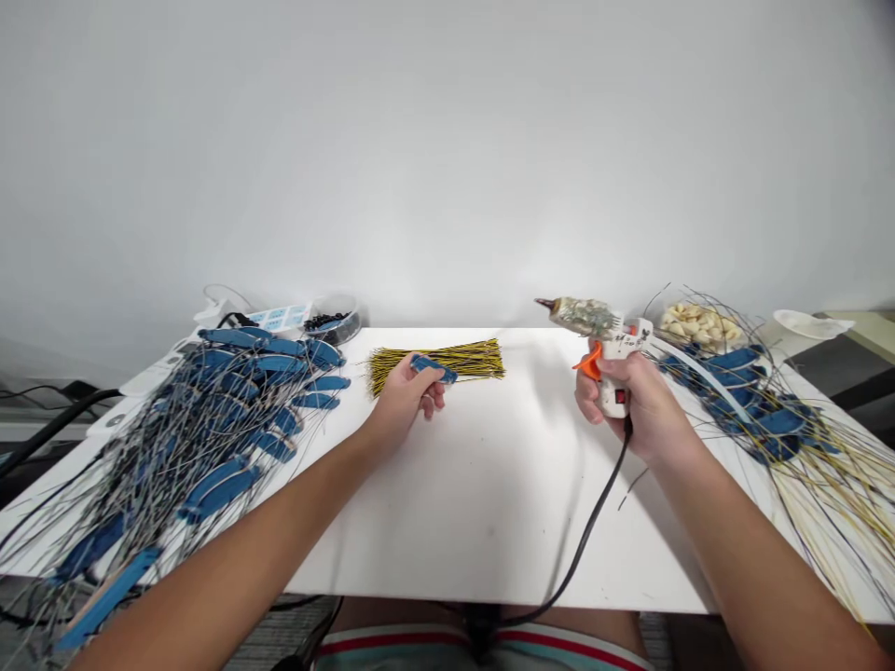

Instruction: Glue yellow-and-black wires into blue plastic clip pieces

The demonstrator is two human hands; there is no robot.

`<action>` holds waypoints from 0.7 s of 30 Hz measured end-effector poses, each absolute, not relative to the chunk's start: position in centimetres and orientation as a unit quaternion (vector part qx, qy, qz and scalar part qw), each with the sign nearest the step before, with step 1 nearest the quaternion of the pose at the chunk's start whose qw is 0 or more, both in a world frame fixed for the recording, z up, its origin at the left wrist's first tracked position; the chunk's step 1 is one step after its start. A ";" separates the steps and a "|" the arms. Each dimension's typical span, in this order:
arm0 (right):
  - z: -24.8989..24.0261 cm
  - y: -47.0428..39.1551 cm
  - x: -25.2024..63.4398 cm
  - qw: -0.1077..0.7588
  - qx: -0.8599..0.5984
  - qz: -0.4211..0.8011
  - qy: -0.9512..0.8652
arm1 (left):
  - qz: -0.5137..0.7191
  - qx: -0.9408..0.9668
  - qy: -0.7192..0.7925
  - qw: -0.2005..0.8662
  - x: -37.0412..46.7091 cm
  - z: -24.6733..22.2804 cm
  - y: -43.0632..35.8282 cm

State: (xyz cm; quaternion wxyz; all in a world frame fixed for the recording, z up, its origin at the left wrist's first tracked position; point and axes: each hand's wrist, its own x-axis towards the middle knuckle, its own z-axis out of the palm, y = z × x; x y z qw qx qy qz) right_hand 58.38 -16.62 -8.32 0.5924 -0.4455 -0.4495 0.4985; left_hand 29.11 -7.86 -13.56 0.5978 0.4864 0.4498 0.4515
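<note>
Between the thumb and fingers of my left hand (406, 399) is a small flat blue piece (434, 368), partly covered by the thumb. Just behind it a bundle of yellow-and-black wires (465, 357) lies across the white table. My right hand (640, 396) is wrapped round the handle of a hot glue gun (607, 349), held above the table. Its nozzle points left, an orange trigger shows in front, and a white glue stick (703, 377) sticks out behind. The gun's black cord (598, 513) hangs down over the table's front edge.
On the left lies a heap of blue pieces with grey wires (230, 391). Behind it are a round clear dish of black bits (332, 321) and a power strip (158, 368). At right lie blue pieces with yellow wires (779, 421), a bowl of cream bits (701, 324) and a white cup (804, 326).
</note>
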 end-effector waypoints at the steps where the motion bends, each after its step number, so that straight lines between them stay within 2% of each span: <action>1: -8.4 -16.8 58.3 0.578 -0.441 0.508 -0.462 | 0.449 0.490 0.450 0.597 29.1 -13.5 -7.9; 8: -10.1 -16.9 56.6 0.431 -0.454 0.529 -0.573 | 0.430 0.517 0.434 0.600 29.5 -13.7 -8.0; 12: -12.1 -16.1 55.2 0.413 -0.455 0.524 -0.590 | 0.410 0.563 0.433 0.572 29.7 -14.1 -8.2; 14: -13.2 -15.7 54.9 0.396 -0.466 0.517 -0.599 | 0.397 0.607 0.452 0.519 29.8 -14.1 -8.5; 19: -14.4 -15.7 55.0 0.360 -0.510 0.484 -0.614 | 0.334 0.743 0.501 0.292 29.9 -14.0 -8.9; 21: -14.2 -15.9 55.1 0.346 -0.527 0.464 -0.622 | 0.317 0.764 0.498 0.260 29.9 -14.2 -8.8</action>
